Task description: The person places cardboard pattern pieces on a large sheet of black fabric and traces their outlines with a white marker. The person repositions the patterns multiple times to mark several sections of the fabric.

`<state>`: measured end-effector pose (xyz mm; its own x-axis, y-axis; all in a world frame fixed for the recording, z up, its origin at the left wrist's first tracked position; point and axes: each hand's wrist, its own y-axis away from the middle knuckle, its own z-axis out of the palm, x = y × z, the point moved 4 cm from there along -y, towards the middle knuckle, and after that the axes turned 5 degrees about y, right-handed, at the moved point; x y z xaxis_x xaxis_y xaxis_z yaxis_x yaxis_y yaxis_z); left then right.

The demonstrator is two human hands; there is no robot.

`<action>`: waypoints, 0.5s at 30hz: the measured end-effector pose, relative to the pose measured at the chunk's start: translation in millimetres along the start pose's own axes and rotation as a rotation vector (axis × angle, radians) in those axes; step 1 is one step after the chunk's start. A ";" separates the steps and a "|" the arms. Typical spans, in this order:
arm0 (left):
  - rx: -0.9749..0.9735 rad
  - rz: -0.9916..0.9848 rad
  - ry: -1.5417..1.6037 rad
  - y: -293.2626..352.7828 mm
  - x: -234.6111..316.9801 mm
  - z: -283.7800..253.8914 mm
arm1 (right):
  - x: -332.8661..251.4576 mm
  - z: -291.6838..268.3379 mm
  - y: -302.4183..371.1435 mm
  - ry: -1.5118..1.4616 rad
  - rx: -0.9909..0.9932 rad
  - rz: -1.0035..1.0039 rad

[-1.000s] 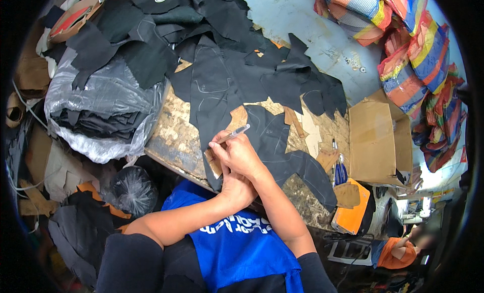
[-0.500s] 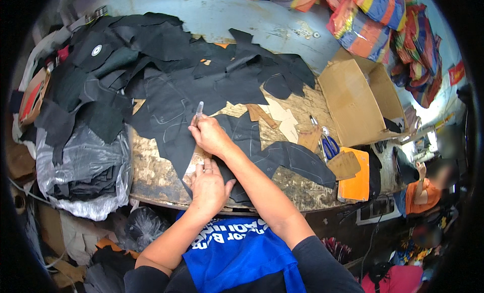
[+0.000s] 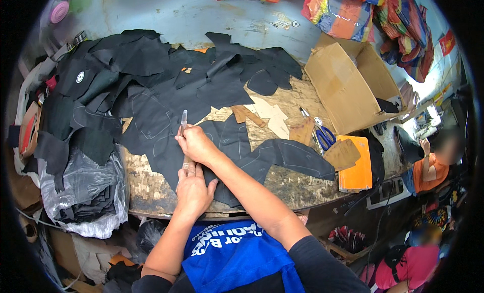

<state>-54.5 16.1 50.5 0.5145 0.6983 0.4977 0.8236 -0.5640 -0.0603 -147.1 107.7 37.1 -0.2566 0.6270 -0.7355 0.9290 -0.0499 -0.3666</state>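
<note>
My right hand (image 3: 195,144) is closed around a pale, clear-looking pen (image 3: 184,116), held upright over black leather-like material (image 3: 161,142). Its lower end is hidden by the fingers. Just nearer to me, my left hand (image 3: 194,193) lies flat with fingers stretched forward, pressing on a small tan template (image 3: 187,167). Most of that template is covered by my hands. White outlines and small marks are drawn on the black material around my hands. A black strip with more outlines (image 3: 297,157) reaches right across the worn wooden table (image 3: 146,187).
Blue-handled scissors (image 3: 326,138), tan templates (image 3: 275,119) and an orange pad (image 3: 355,164) lie to the right, before an open cardboard box (image 3: 335,86). Black scraps pile up at the far left above a plastic bag (image 3: 118,197). A person in orange (image 3: 431,174) sits far right.
My view has shifted, so the table and both hands appear farther left. The hands stay close together on the same black material. Less of the tan template shows between them.
</note>
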 end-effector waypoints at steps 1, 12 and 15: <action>0.001 0.003 -0.004 0.0 0.2 -0.2 | 0.1 -0.6 0.2 -0.004 0.016 0.001; -0.049 -0.006 0.022 -4.3 -3.9 -2.2 | 5.1 -5.2 -4.7 0.141 0.170 0.065; -0.058 -0.006 0.031 -5.7 -5.2 -2.6 | 12.3 -8.9 -7.9 0.146 0.273 0.074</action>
<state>-62.5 14.5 50.5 0.5014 0.6880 0.5246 0.8108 -0.5852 -0.0075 -155.2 122.7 36.0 -0.1320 0.7178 -0.6837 0.8328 -0.2938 -0.4692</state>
